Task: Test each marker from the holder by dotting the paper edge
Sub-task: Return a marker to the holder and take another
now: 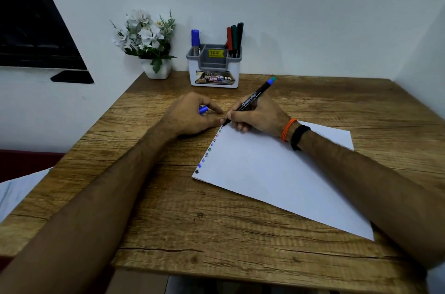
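Wood-grain surface [240, 228] set into a wall corner. On it: a white paper sheet [277, 173], angled, with coloured dots along its left edge; a marker holder [214, 72] and a white flower pot [157, 69] at the back; both forearms resting.

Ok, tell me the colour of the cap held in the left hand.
Blue. The cap shows between the left hand's curled fingers in the head view.

One head-worn wide-angle view looks forward and down, close over the wooden table [168, 197], toward the wall [289, 4].
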Demonstrator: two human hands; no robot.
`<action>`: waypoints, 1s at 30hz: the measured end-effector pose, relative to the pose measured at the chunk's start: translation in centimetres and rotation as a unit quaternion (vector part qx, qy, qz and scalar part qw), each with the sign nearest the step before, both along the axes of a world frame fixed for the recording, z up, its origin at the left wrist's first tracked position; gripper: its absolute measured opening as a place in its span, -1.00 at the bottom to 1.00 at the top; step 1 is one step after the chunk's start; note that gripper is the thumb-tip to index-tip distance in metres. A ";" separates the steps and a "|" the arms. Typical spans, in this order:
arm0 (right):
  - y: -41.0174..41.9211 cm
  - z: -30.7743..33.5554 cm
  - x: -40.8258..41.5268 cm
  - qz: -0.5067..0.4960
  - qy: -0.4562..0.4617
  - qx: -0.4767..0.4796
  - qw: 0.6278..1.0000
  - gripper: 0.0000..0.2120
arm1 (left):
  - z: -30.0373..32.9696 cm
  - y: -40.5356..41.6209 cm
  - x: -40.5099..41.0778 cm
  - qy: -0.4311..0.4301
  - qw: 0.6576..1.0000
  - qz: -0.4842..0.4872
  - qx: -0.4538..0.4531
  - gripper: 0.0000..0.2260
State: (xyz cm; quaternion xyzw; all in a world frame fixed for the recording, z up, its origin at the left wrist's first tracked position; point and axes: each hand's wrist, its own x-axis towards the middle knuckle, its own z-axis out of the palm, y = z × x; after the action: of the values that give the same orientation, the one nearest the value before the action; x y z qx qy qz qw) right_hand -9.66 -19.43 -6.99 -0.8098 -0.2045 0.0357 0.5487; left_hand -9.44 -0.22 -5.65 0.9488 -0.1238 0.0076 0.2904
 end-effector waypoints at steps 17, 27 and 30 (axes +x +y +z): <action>0.0 -0.3 0.2 -0.007 -0.005 0.002 1.000 -0.95 | -0.1 -0.1 0.1 -0.006 1.000 -0.006 0.013 -0.69; 0.0 -0.1 0.2 0.002 -0.014 0.001 1.000 -0.93 | -0.3 0.2 0.3 -0.013 1.000 -0.004 0.007 -0.68; 0.1 -0.1 0.2 -0.010 -0.009 0.016 1.000 -0.89 | -0.4 0.1 0.4 -0.012 1.000 -0.002 0.006 -0.68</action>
State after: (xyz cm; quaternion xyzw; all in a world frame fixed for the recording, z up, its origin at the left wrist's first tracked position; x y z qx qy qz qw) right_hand -9.44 -19.29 -7.09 -0.8033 -0.2022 0.0195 0.5598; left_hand -9.04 -0.12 -6.06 0.9502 -0.1292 0.0178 0.2830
